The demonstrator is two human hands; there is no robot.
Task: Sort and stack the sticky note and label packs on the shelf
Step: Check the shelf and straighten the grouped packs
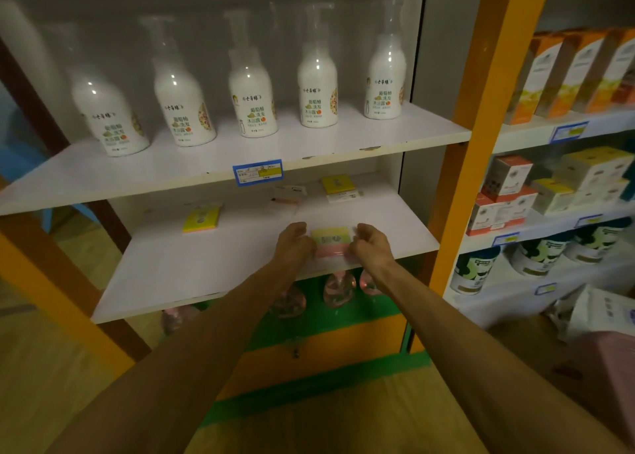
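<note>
A yellow-and-pink sticky note pack (332, 241) lies near the front right of the white middle shelf (213, 264). My left hand (294, 242) grips its left edge and my right hand (369, 244) grips its right edge, fingers curled. Another yellow sticky note pack (202, 218) lies alone at the shelf's left. A yellow pack (337, 183) sits on a white label pack (344, 196) at the back right. Thin clear label packs (288, 195) lie beside them at the back middle.
White pump bottles (252, 99) stand in a row on the shelf above, with a blue price tag (257, 171) on its edge. An orange upright (481, 116) bounds the shelf on the right. Boxes and tins fill the neighbouring shelves (549, 195). Pink bottles (338, 287) stand below.
</note>
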